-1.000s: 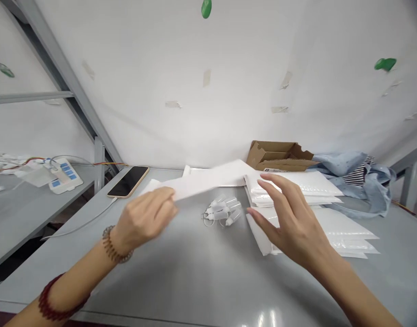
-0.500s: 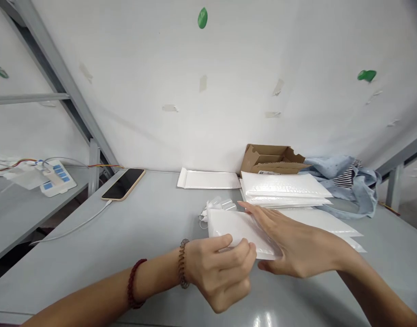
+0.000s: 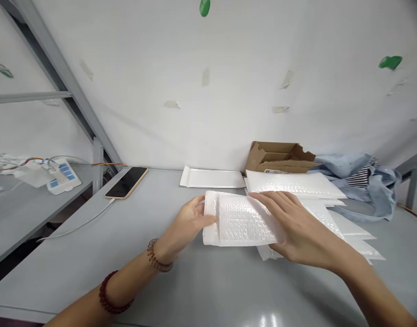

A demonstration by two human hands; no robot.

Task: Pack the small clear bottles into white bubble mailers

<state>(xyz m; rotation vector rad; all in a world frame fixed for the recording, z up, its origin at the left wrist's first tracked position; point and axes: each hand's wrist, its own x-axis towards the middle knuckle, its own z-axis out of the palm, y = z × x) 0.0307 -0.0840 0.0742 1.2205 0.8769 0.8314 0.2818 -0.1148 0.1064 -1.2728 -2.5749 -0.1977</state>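
A white bubble mailer [image 3: 239, 221] is held up over the grey table [image 3: 154, 268] between both hands, its bubbled face toward me. My right hand [image 3: 293, 227] grips its right end, fingers lying over the front. My left hand [image 3: 188, 222] touches its left end at the open flap, fingers curled at the edge. The small clear plastic parts seen earlier are hidden behind the mailer.
More white mailers [image 3: 297, 184] lie stacked at the right, and a single one [image 3: 213, 178] lies flat by the wall. A cardboard box [image 3: 278, 156] and blue cloth [image 3: 361, 175] sit behind them. A phone [image 3: 127, 181] on a cable lies at the left.
The mailer has been lifted and turned upright to face me. My left hand moved from below the mailer to its left flap end. The right hand stays on the right end.
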